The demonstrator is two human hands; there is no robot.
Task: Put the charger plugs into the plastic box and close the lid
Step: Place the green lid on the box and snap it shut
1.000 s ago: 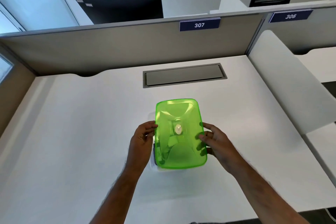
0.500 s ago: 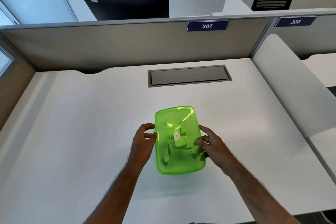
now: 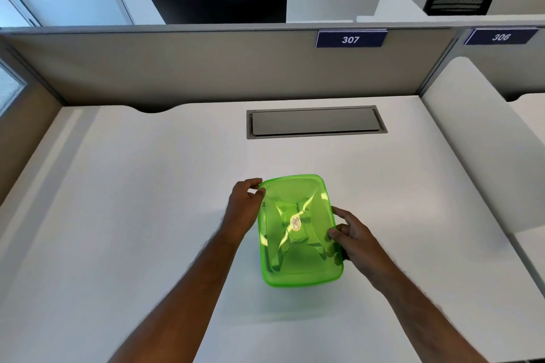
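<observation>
A translucent green lid [image 3: 298,230] lies on top of the plastic box and covers it, so the box itself is barely visible. Dark shapes show faintly through the lid; the charger plugs cannot be made out clearly. My left hand [image 3: 244,206] pinches the lid's far left corner between thumb and fingers. My right hand [image 3: 351,236] grips the lid's right edge, fingers curled over the rim. A small round sticker sits at the lid's centre.
The box rests on a white desk [image 3: 147,215]. A grey cable hatch [image 3: 315,122] is set into the desk behind it. Grey partition panels [image 3: 206,68] close the back, a white divider [image 3: 472,141] the right side.
My left hand slid from the lid's left edge up to its far left corner. The lid has settled flatter over the box. My right hand stays on the right edge.
</observation>
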